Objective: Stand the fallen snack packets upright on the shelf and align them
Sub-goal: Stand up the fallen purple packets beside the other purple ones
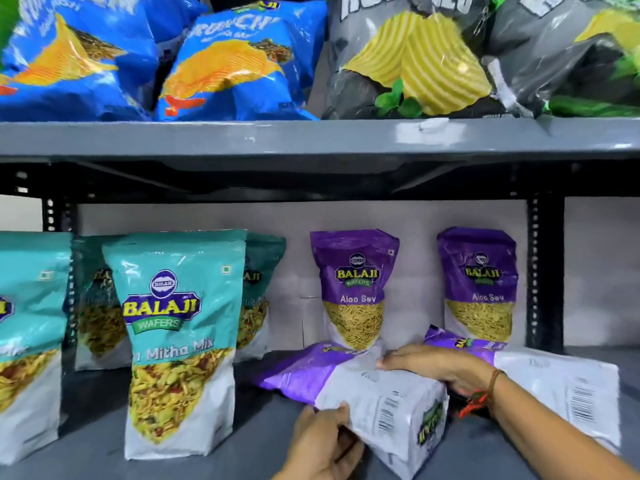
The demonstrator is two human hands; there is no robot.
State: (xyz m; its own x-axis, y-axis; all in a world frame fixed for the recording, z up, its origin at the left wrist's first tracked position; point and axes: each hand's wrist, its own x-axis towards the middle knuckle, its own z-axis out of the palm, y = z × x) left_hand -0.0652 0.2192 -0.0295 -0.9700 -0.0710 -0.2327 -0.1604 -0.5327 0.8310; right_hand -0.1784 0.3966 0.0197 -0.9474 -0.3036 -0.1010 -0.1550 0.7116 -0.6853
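A fallen purple Aloo Sev packet (363,389) lies back-side up on the lower shelf (242,455), its base towards me. My left hand (322,441) grips its near left bottom corner. My right hand (440,368) rests flat on its upper right side, fingers on the packet. A second fallen purple packet (554,386) lies flat to the right, partly under my right forearm. Two purple Aloo Sev packets (355,289) (479,285) stand upright against the back wall. Teal Mitha Mix packets (176,341) stand upright at the left.
Another teal packet (27,341) stands at the far left, two more behind. The upper shelf (311,136) carries blue chip bags (235,64) and grey chip bags (415,60). Black slotted uprights (543,271) flank the shelf bay.
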